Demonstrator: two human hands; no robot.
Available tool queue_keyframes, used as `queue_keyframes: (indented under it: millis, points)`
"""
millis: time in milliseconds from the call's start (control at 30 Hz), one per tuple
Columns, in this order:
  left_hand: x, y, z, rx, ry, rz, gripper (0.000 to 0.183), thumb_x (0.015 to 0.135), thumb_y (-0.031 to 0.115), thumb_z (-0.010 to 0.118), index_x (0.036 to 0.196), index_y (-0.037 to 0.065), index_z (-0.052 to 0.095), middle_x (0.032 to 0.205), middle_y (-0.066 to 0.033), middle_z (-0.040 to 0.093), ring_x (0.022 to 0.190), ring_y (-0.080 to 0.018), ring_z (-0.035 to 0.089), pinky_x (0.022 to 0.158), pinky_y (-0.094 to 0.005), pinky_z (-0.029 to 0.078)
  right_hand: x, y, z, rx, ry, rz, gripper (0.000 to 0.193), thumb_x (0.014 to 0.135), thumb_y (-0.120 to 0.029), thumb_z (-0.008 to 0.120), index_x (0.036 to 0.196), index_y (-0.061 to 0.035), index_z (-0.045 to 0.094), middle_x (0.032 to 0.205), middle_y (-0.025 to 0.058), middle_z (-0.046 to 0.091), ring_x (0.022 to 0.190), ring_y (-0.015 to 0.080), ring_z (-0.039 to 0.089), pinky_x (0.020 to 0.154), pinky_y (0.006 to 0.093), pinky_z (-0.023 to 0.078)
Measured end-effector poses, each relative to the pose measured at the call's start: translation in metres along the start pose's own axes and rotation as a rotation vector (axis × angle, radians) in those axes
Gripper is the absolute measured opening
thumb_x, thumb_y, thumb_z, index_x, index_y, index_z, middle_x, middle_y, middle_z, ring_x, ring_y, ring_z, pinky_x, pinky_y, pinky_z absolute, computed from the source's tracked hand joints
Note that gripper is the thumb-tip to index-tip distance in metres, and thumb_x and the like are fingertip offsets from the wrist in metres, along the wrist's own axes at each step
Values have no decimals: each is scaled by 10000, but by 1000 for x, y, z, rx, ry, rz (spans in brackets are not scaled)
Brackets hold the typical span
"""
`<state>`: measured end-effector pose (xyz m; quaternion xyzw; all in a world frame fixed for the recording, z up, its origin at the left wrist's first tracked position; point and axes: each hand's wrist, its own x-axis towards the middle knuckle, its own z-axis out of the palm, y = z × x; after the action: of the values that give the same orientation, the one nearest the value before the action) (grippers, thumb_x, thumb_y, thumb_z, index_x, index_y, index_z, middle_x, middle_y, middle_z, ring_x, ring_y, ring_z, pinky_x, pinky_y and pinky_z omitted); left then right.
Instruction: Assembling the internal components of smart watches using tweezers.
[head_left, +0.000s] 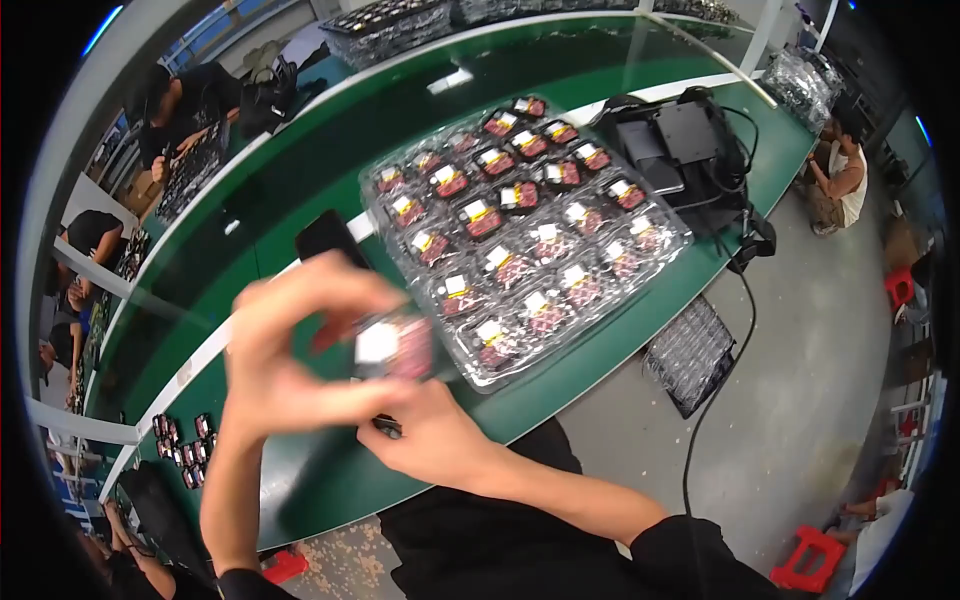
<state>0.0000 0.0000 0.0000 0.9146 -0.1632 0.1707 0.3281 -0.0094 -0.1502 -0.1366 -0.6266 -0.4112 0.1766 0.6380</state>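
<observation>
My left hand (275,350), blurred by motion, is raised over the green bench with thumb and fingers closed round a small boxy part (395,347). This part has a white label and a reddish patterned face. Just below it, my right hand (430,440) is curled, its knuckles close to the part. A small dark thing (388,426) shows at its fingers, too little of it to name. To the right of both hands lies a see-through plastic tray (485,383) with several similar dark parts in its pockets, bearing white and yellow labels.
A black flat object (330,236) lies behind my left hand. Black bag (715,205) and cable (750,310) sit right of the tray. More small parts (185,450) are at the bench's left end. Co-workers (190,110) work across the bench. A red stool (808,560) stands lower right.
</observation>
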Motion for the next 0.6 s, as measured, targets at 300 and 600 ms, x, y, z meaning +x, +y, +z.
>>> queue_keyframes:
  millis: [300, 600]
  points:
    - [176, -13, 128, -26, -245, 360, 480, 871, 383, 921, 1192, 49, 796, 1241, -97, 671, 1226, -303, 627, 1065, -449, 503, -6, 9, -3, -30, 2, -96, 117, 888, -41, 742, 940, 60, 772, 900, 214, 741, 782, 417, 731, 733, 478, 595]
    - [139, -17, 120, 82, -200, 321, 817, 833, 546, 913, 1466, 81, 688, 1579, -229, 563, 1504, -417, 497, 1258, -524, 398, -5, 9, -4, -47, -40, -95, 149, 888, -64, 735, 979, 49, 770, 972, 238, 763, 858, 450, 747, 799, 503, 604]
